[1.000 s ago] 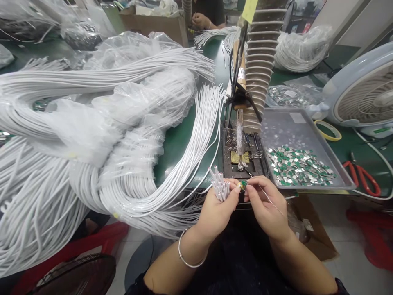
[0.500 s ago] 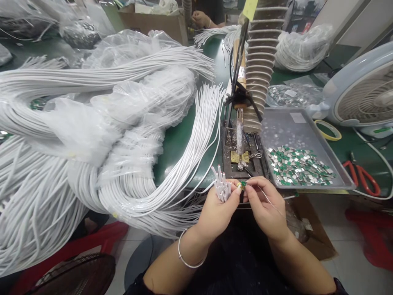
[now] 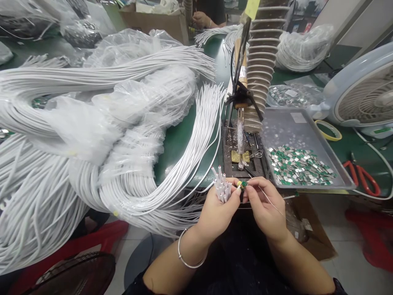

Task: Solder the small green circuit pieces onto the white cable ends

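My left hand (image 3: 218, 211) is closed around a bunch of white cables (image 3: 221, 186), whose cut ends point up. Its thumb and forefinger pinch at a tiny green circuit board (image 3: 244, 184) with a yellowish part beside it. From the other side, the fingertips of my right hand (image 3: 267, 205) close on the same board. A thin wire (image 3: 266, 196), which looks like solder, runs from near the right fingers across the back of that hand. Just beyond my hands, an upright soldering iron (image 3: 240, 137) points down, its tip by a shiny blob. My fingers partly hide the board.
Large bundles of white cable (image 3: 147, 196) fill the left side. A grey tray (image 3: 276, 123) of small boards lies right of the iron's stand (image 3: 229, 166). Red-handled pliers (image 3: 362, 176), yellow tape (image 3: 328, 130) and a fan (image 3: 365, 90) are farther right. A ribbed hose (image 3: 262, 61) hangs above; another person's hand (image 3: 201, 19) is behind.
Hardly anything differs. The small board between my fingertips has turned slightly; both hands hold nearly the same place and grip.
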Motion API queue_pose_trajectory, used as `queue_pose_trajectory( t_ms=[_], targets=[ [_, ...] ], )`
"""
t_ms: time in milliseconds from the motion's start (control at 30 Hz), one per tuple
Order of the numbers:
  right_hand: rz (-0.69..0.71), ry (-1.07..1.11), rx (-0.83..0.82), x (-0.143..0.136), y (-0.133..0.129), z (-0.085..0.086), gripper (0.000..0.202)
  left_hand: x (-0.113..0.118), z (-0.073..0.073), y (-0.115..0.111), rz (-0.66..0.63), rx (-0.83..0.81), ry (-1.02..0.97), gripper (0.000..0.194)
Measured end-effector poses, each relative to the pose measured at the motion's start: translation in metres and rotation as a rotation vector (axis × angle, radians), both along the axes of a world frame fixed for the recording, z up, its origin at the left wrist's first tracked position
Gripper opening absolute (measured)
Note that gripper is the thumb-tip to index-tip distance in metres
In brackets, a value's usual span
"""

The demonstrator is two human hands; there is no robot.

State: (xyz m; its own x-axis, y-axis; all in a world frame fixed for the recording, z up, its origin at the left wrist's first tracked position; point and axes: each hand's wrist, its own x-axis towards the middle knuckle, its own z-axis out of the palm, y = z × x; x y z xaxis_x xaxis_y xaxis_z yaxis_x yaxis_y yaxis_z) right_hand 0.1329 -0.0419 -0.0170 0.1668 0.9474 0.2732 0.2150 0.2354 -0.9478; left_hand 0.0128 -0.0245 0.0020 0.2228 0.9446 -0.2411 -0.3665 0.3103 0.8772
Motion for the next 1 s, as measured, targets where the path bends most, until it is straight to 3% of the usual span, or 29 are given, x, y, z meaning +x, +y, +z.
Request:
queue_pose_trajectory(
  t_ms=[433,700,867,1000],
  targets=[
    [0.001,-0.024,0.037,0.001,0.002,-0.001,0.008,0.0,-0.001,0.0,0.027,0.002,0.083,0.008],
    [-0.028,-0.239,0.159,0.005,0.013,0.002,0.015,0.001,0.001,0.011,0.028,0.072,0.099,0.018],
    [-0.105,-0.373,0.279,0.008,0.015,0.001,0.024,0.003,0.006,0.016,0.062,0.019,0.116,0.014],
    [-0.149,-0.284,0.411,0.007,0.013,-0.006,0.035,0.004,0.008,0.018,0.063,-0.028,0.144,0.006]
  ],
)
